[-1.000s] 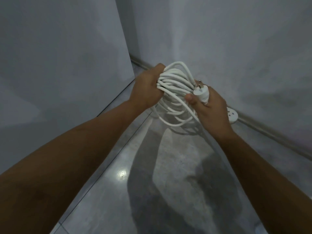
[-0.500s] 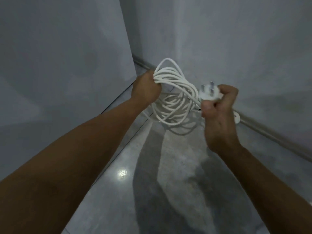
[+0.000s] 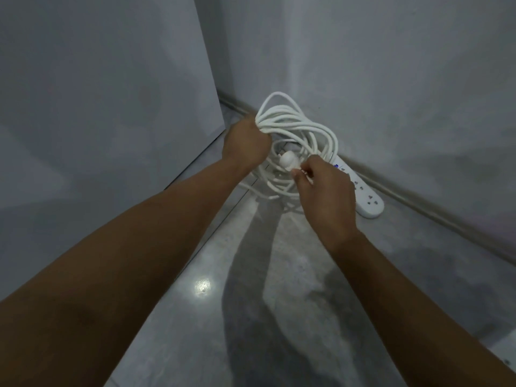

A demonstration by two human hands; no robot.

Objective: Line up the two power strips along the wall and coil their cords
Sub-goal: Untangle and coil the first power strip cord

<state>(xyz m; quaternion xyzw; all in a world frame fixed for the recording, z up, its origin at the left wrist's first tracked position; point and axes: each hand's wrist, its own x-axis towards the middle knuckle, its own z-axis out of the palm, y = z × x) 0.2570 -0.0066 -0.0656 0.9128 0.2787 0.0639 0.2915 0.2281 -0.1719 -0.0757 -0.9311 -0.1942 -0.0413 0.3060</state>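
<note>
No legible text anywhere, only small blurred blue marks (image 3: 337, 166) on the white power strip (image 3: 369, 203)

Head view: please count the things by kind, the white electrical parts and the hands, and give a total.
power strip: 1
coiled cord: 1
plug: 1
hands: 2, left hand and right hand
total: 5

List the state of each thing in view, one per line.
Left hand: grips cord.
Right hand: pinches plug.
Cord: coiled in loops, held up.
Plug: unplugged.
Power strip: flat on floor, along wall.
</note>
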